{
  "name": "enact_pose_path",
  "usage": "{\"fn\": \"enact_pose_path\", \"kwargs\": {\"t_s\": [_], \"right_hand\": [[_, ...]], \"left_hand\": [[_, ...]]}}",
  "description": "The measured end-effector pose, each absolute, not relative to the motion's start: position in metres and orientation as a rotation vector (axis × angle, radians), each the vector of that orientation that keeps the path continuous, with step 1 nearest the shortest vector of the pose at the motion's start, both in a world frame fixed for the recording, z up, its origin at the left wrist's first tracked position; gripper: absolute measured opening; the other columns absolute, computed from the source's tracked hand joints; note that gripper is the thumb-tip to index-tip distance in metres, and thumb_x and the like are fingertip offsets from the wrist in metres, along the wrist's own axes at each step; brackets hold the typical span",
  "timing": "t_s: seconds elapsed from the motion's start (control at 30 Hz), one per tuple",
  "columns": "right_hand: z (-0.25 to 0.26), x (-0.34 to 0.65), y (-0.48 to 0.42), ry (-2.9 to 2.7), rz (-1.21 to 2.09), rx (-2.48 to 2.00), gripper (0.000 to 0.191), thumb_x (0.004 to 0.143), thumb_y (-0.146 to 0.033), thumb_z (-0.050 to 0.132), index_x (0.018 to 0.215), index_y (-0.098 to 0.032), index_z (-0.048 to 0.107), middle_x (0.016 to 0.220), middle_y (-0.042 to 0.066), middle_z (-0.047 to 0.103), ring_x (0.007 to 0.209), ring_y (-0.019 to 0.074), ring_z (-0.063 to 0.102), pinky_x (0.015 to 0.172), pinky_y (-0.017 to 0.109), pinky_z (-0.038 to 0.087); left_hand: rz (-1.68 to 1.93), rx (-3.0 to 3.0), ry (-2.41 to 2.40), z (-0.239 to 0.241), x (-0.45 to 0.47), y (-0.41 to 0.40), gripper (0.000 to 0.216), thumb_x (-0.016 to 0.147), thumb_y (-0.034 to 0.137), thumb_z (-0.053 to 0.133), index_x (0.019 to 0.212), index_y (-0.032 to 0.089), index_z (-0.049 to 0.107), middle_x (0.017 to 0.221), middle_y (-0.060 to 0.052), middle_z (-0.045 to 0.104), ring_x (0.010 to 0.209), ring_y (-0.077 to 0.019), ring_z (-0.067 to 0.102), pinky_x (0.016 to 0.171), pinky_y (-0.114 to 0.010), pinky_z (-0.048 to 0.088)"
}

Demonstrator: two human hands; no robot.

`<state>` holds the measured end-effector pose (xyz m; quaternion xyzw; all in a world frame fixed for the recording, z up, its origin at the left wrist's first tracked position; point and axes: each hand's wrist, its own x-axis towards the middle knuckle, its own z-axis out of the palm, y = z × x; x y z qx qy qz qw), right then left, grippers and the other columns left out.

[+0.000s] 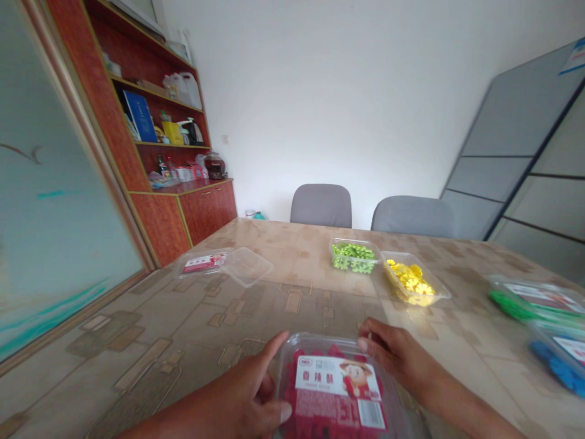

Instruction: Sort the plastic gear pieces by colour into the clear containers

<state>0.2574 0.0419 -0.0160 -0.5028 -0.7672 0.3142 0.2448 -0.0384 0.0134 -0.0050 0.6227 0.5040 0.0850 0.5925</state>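
A clear lidded plastic box of red pieces with a labelled lid sits at the near table edge. My left hand grips its left side, thumb against the lid's edge and forefinger stretched along the far corner. My right hand holds the box's right far corner with curled fingers. Both hands are closed on the box.
On the patterned table stand an open box of green pieces, an open box of yellow pieces, loose clear lids, and lidded boxes of green and blue pieces. Two grey chairs stand behind; a wooden cabinet stands left.
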Motion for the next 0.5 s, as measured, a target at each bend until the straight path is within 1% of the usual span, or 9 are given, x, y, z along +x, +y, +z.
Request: {"fn": "enact_pose_path", "kwargs": {"t_s": [0.07,0.1,0.17,0.23,0.33,0.4,0.5], "right_hand": [[-0.018,0.256,0.043,-2.072,0.913,-1.355,0.041,0.093,-0.053,0.037,0.069,-0.021,0.041,0.064,-0.002,0.045,0.060,0.0141,0.042,0.054,0.026,0.031],[-0.019,0.255,0.043,-2.060,0.936,-1.354,0.044,0.093,-0.055,0.036,0.066,-0.021,0.039,0.064,-0.003,0.043,0.060,0.0138,0.040,0.054,0.026,0.030],[-0.021,0.253,0.044,-2.027,0.982,-1.353,0.047,0.091,-0.060,0.037,0.064,-0.021,0.036,0.063,-0.003,0.038,0.059,0.0133,0.037,0.053,0.025,0.029],[-0.024,0.252,0.045,-1.979,1.038,-1.357,0.050,0.089,-0.064,0.038,0.064,-0.021,0.036,0.063,-0.004,0.036,0.059,0.0131,0.036,0.052,0.025,0.029],[-0.028,0.252,0.046,-1.909,1.115,-1.346,0.053,0.084,-0.070,0.041,0.064,-0.022,0.037,0.062,-0.004,0.036,0.058,0.0130,0.036,0.051,0.024,0.030],[-0.029,0.252,0.048,-1.887,1.138,-1.343,0.055,0.082,-0.072,0.043,0.064,-0.021,0.037,0.062,-0.004,0.036,0.058,0.0127,0.036,0.050,0.024,0.029],[-0.031,0.252,0.050,-1.874,1.141,-1.344,0.056,0.081,-0.074,0.044,0.064,-0.021,0.039,0.061,-0.004,0.035,0.057,0.0122,0.035,0.050,0.024,0.029]], "left_hand": [[0.221,1.452,1.177,-0.002,-0.041,0.014,0.096,0.083,0.022,0.055,0.150,0.026,-0.013,0.073,0.003,0.061,0.041,-0.0063,0.048,0.033,-0.010,0.037],[0.237,1.471,1.185,-0.003,-0.042,0.015,0.095,0.082,0.023,0.057,0.151,0.027,-0.009,0.073,0.004,0.060,0.041,-0.0059,0.047,0.032,-0.010,0.036],[0.260,1.533,1.188,-0.005,-0.044,0.015,0.091,0.081,0.027,0.061,0.151,0.028,0.003,0.074,0.005,0.057,0.040,-0.0052,0.045,0.031,-0.010,0.035],[0.262,1.575,1.169,-0.006,-0.047,0.017,0.085,0.080,0.032,0.065,0.149,0.028,0.013,0.076,0.005,0.056,0.042,-0.0049,0.045,0.032,-0.011,0.035],[0.258,1.589,1.097,-0.003,-0.050,0.023,0.076,0.081,0.041,0.067,0.142,0.025,0.026,0.083,0.002,0.057,0.048,-0.0061,0.048,0.038,-0.013,0.036],[0.325,1.622,1.075,-0.001,-0.050,0.029,0.069,0.083,0.049,0.064,0.138,0.023,0.031,0.085,0.001,0.056,0.053,-0.0074,0.049,0.042,-0.014,0.037],[0.471,1.680,1.112,-0.005,-0.044,0.039,0.054,0.090,0.057,0.049,0.130,0.021,0.041,0.075,0.004,0.049,0.055,-0.0088,0.046,0.044,-0.016,0.034]]}}
